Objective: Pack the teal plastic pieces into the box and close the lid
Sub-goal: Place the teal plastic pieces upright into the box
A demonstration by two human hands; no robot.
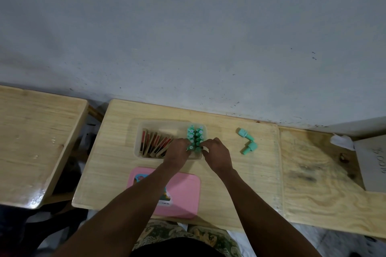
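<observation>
A clear plastic box (158, 125) sits on the wooden table (225, 173). Its right end holds two rows of upright teal pieces (196, 134); its left part holds red and black wooden cards (155, 143). My left hand (177, 152) and my right hand (216, 155) meet at the near end of the teal rows, fingers pinched on the nearest pieces. Two loose teal pieces lie on the table to the right: one (245, 133) farther back, one (250, 148) nearer. The pink lid (183, 192) lies flat in front of the box, partly under my left forearm.
A grey wall stands right behind the table. A second wooden table (35, 142) is at the left across a gap, and a plywood board (325, 177) adjoins at the right, with a grey cardboard piece (371, 162) and crumpled white paper (341, 141) on it.
</observation>
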